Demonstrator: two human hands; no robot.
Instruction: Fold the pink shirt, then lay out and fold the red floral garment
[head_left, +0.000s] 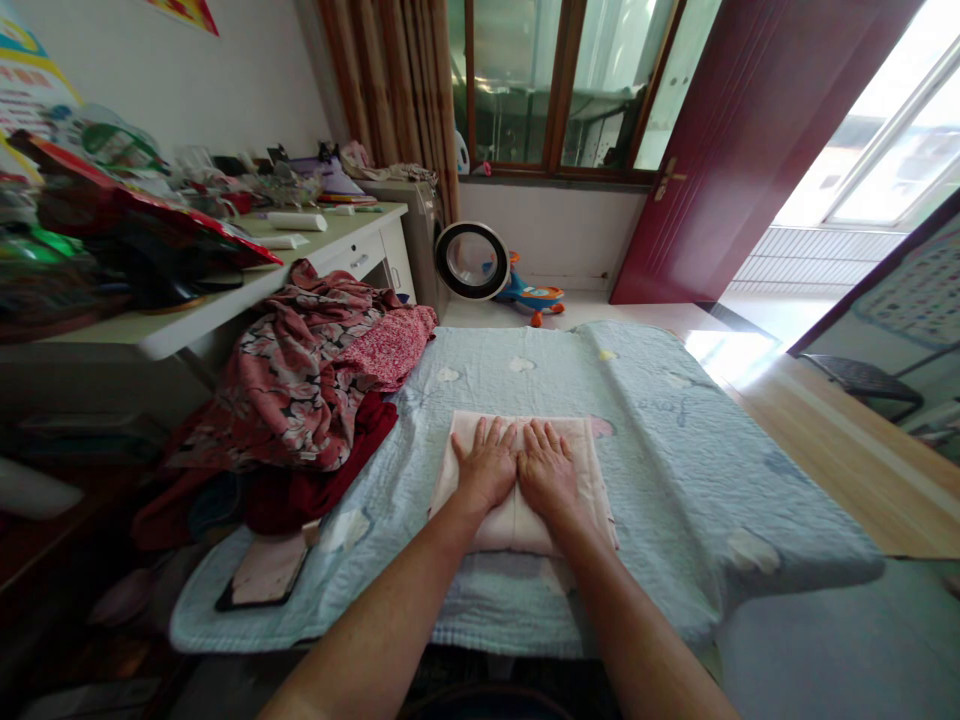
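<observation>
A pale pink folded cloth (495, 530) lies as a flat, roughly square bundle on a light blue quilted cover (660, 470). My left hand (486, 465) rests flat on its left half, fingers spread. Beside it, nearly touching at the thumbs, my right hand (546, 468) presses on the right half with its fingers stretched out. Neither hand grips anything. What kind of garment or linen the folded cloth is cannot be made out.
Rumpled red floral clothes (300, 380) are heaped at the left. A phone-like flat object (266, 572) lies near the cover's front left corner. Left stands a cluttered desk (360, 235); behind are a blue toy car (529, 292) and a red door (720, 130).
</observation>
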